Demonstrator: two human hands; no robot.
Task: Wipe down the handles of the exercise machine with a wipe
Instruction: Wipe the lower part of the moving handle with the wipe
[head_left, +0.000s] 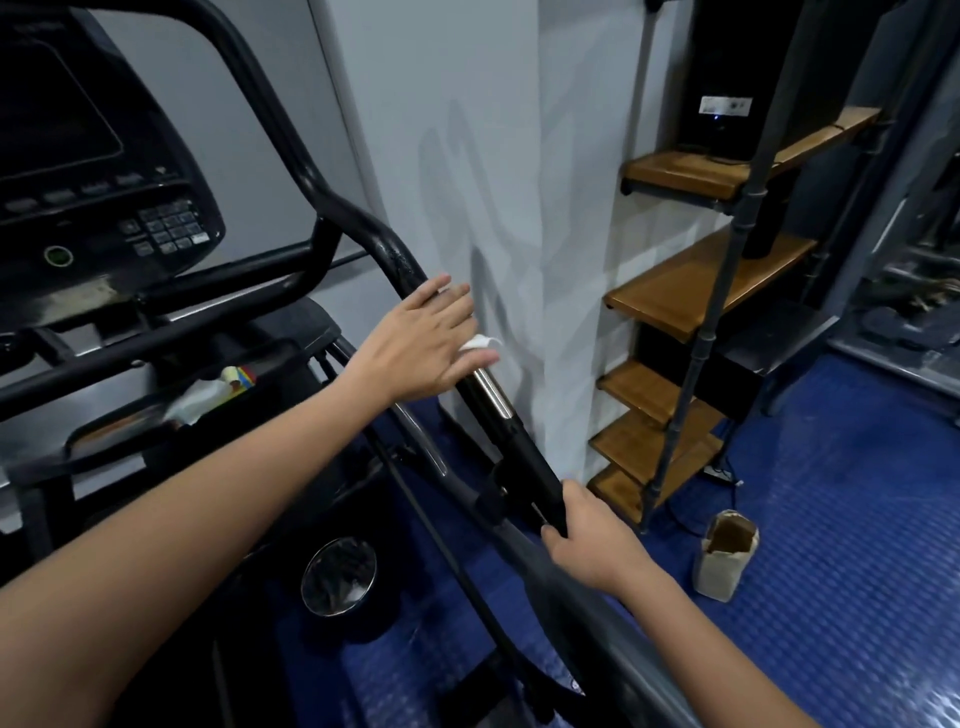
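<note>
The left hand (421, 343) lies flat, pressing the wipe (480, 343) on the handle (524, 457) to rub it; lower down the handle, the right hand (587, 540) keeps a tight grip on it (to steady it).

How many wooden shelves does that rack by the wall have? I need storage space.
5 in view: top, second, third, fourth, bottom. More may sit above the frame.

Shelf unit: wooden shelves (691, 291) on a dark pipe frame, standing to my right against the white pillar (467, 156).
Top shelf: a black box-like device (727, 93) with a small lit panel.
Floor: blue studded matting (857, 519).
Paper bag: a small open brown bag (724, 556), upright on the floor near the shelf foot.
Cable: a dark cord (727, 475) trailing at the shelf base.
Background right: blurred gym equipment (909, 291).
</note>
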